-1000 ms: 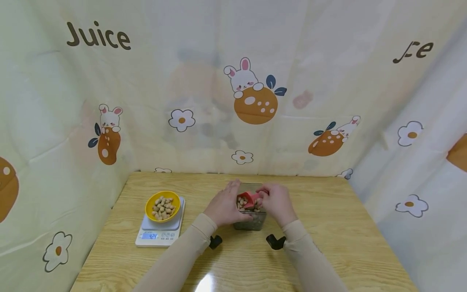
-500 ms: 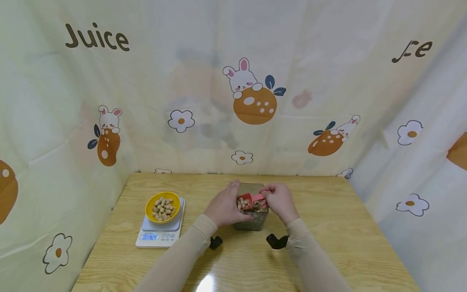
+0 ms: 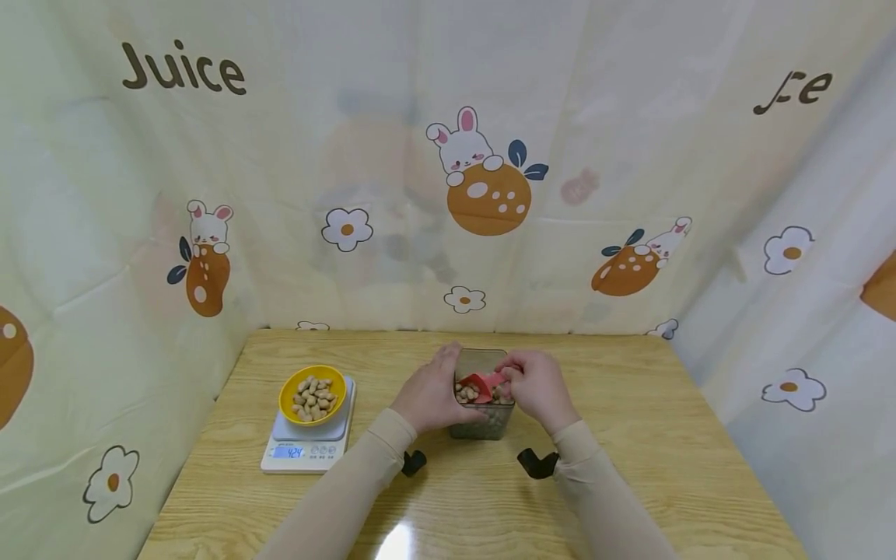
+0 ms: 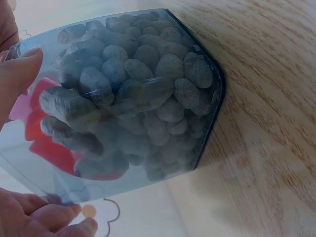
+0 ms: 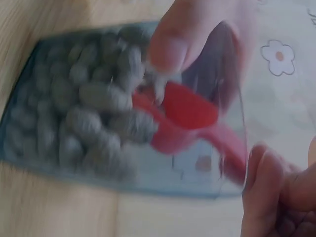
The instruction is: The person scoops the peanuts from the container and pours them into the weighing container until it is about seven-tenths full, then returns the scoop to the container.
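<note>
A clear, smoky plastic container [image 3: 483, 429] stands on the table, part-filled with peanuts in the shell [image 4: 148, 69]. My left hand [image 3: 428, 398] grips it from the left, with the thumb along the near side and fingers on the far side. My right hand [image 3: 537, 390] pinches the handle of a red scoop [image 3: 481, 386] at the container's right rim. The scoop's bowl [image 5: 190, 111] is inside, tilted among the peanuts. In the left wrist view, peanuts partly hide the scoop behind the clear wall.
To the left, a yellow bowl [image 3: 285, 406] holding peanuts [image 3: 313, 399] sits on a white digital scale [image 3: 301, 461] with a lit display. A patterned curtain [image 3: 392, 311] hangs behind the wooden table [image 3: 616, 467]. Black mounts [image 3: 537, 464] show at both wrists.
The scoop first levelled and drew slightly right, showing more handle, then its bowl tipped down among the peanuts again. My left hand and the container stay in place.
</note>
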### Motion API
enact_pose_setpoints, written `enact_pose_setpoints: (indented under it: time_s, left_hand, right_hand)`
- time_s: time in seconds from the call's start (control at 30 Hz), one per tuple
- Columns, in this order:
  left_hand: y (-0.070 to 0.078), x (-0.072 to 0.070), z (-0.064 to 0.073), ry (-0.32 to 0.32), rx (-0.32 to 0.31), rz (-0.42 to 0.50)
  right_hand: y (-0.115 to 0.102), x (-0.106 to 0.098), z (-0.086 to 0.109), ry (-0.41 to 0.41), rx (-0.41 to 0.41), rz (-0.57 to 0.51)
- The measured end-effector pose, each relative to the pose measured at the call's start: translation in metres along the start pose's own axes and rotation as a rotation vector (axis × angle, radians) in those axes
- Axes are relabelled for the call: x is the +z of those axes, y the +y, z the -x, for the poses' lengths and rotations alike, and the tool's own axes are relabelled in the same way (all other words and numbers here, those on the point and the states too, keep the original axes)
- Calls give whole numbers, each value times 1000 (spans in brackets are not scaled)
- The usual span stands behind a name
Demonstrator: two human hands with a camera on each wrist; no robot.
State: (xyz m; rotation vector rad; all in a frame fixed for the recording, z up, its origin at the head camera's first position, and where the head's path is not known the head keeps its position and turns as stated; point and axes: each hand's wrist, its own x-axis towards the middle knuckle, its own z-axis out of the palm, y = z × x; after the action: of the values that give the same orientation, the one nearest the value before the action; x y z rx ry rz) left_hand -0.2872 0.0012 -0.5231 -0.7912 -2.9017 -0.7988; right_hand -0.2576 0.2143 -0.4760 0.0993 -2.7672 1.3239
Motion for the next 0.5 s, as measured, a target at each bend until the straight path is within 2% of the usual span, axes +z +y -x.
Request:
enact_pose_setpoints:
  time_s: [0.13, 0.27, 0.37, 0.5]
  left_hand:
    - [2, -1, -1, -1, 7, 9]
    - [3, -2, -1, 3, 11, 24]
    - [4, -2, -1, 11, 11, 30]
    - [3, 1, 1, 12, 10, 21]
  right_hand:
    - [1, -4, 2, 5, -112, 144]
    - [2, -5, 2, -13, -133, 166]
    - [1, -5, 1, -33, -91, 127]
    - [0, -6, 2, -35, 47, -12]
